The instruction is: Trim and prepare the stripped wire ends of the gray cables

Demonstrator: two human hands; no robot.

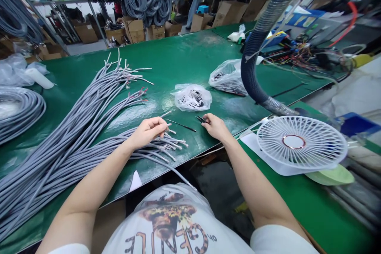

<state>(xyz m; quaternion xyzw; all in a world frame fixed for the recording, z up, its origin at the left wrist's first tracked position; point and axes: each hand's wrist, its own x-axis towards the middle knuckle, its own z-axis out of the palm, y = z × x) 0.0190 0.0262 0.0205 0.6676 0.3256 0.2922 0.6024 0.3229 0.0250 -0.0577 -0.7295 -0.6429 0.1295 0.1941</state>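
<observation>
My left hand [152, 130] is closed in a pinch around the end of a grey cable [166, 115], just above a bundle of grey cables [119, 147] with stripped, frayed ends. My right hand [214, 126] is closed on a small dark tool with two pointed tips [200, 119], held apart from the cables. Its handle is hidden in the palm. Between the hands, a thin black rod-like tool [186, 127] lies on the green table [166, 57]. Beyond it sits an open plastic bag [193, 98] of small black and white parts.
A second bag of parts [229, 77] lies behind a thick dark hose [250, 59]. A white fan [302, 143] stands at the right. More grey cables [89, 103] and a coil [20, 109] cover the left side. Tangled wires [300, 57] lie far right.
</observation>
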